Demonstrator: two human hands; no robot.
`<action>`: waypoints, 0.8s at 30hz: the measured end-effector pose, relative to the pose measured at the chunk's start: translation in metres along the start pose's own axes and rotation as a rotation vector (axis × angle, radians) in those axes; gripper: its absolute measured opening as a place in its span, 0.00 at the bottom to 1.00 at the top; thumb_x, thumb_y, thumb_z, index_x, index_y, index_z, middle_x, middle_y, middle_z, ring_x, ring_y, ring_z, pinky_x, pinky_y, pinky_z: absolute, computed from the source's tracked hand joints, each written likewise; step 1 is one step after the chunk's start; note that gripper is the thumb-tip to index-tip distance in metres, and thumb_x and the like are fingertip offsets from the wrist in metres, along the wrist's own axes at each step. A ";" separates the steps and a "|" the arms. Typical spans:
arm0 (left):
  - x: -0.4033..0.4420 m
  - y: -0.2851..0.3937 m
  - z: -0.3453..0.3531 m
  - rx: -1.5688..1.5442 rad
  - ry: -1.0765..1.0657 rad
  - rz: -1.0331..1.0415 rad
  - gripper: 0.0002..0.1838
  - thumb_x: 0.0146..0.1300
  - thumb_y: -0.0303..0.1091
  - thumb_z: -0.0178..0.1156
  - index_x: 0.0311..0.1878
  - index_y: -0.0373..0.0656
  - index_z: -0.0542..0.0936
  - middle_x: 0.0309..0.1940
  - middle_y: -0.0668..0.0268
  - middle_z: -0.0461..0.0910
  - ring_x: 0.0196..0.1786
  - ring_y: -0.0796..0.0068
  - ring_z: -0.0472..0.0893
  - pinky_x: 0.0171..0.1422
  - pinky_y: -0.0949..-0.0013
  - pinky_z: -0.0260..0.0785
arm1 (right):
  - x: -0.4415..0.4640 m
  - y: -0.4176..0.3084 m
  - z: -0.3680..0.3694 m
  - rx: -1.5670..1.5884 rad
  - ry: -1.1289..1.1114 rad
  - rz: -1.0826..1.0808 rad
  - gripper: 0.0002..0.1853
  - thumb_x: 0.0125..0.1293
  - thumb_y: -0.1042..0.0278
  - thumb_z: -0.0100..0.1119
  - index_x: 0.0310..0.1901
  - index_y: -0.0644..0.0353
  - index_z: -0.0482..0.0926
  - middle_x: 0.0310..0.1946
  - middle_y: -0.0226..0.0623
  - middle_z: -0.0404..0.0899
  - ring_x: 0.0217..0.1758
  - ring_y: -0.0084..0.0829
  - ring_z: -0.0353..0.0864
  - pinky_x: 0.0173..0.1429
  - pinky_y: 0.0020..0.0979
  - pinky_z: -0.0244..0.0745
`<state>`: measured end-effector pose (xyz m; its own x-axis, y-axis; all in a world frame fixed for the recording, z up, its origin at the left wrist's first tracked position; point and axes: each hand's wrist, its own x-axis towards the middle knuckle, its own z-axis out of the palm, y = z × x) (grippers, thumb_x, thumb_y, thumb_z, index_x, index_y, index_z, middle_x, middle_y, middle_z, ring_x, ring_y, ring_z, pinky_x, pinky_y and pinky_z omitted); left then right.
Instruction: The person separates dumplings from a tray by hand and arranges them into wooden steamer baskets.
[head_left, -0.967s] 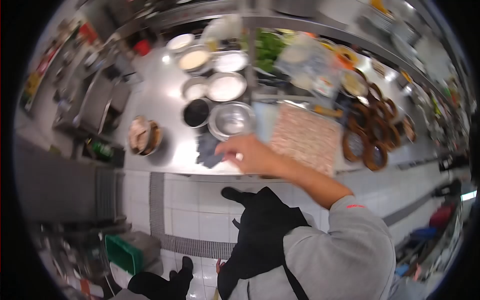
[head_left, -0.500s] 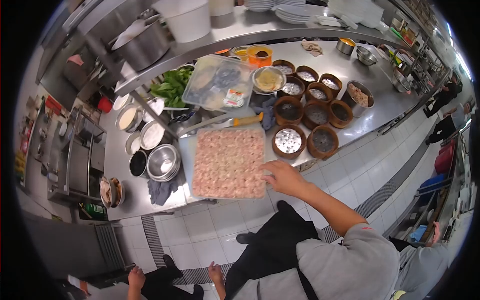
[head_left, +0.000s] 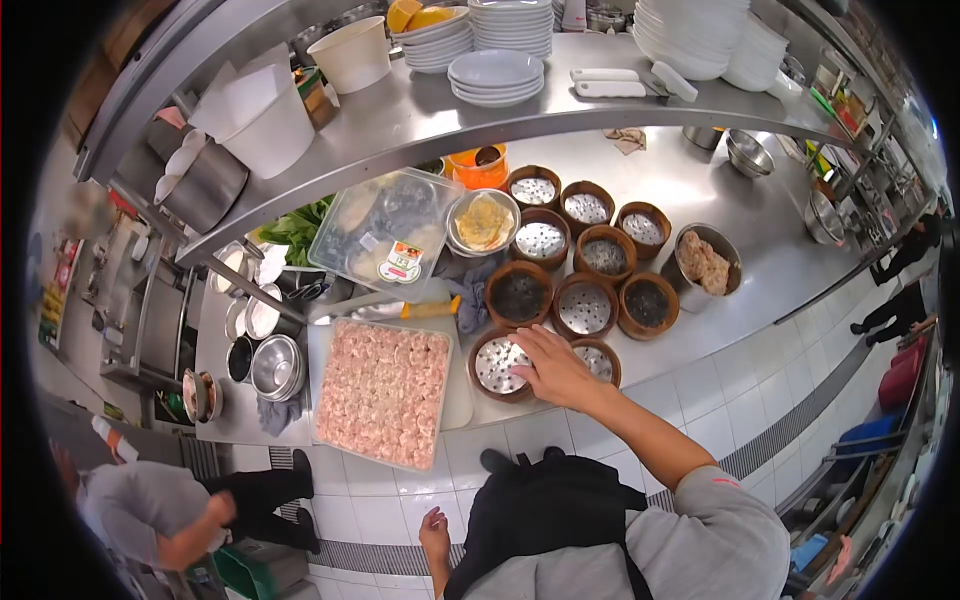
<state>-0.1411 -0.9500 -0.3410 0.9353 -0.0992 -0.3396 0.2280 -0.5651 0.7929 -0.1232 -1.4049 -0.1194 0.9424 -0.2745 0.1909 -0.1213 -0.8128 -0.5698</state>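
My right hand [head_left: 553, 368] is over the near right rim of a round brown steamer basket [head_left: 488, 366] with a perforated metal plate inside. Its fingers are stretched out and the thumb is apart; nothing is visibly held. Another steamer basket [head_left: 606, 364] is partly hidden behind this hand. My left hand [head_left: 434, 532] hangs low beside the black apron, fingers loosely bent and holding nothing. Left of the baskets, a clear square tray [head_left: 434, 440] filled with rows of pale pink minced-meat balls lies on a white cutting board [head_left: 458, 395], its near corner past the counter edge.
More steamer baskets [head_left: 518, 293] stand behind, beside a metal pot [head_left: 735, 268] of minced meat. A knife with a yellow handle [head_left: 430, 309] lies behind the tray. Overhead is a metal shelf [head_left: 420, 110] with plates. A co-worker [head_left: 150, 505] is at the lower left.
My right hand has moved from the tray's right edge to the front steamer baskets. My view has shifted, and the co-worker at lower left is more in view.
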 end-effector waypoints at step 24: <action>-0.128 -0.043 0.101 -0.182 -0.014 -0.516 0.20 0.69 0.38 0.59 0.62 0.42 0.74 0.26 0.73 0.76 0.25 0.82 0.71 0.25 0.78 0.65 | 0.292 0.256 -0.012 -0.350 0.013 -0.170 0.14 0.62 0.68 0.50 0.43 0.64 0.81 0.42 0.54 0.82 0.45 0.55 0.80 0.52 0.48 0.72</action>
<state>-0.2983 -0.9956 -0.3830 0.6863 0.1414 -0.7135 0.7005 -0.3926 0.5960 0.1177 -1.6995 -0.2000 0.9546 -0.1254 0.2702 -0.0648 -0.9728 -0.2226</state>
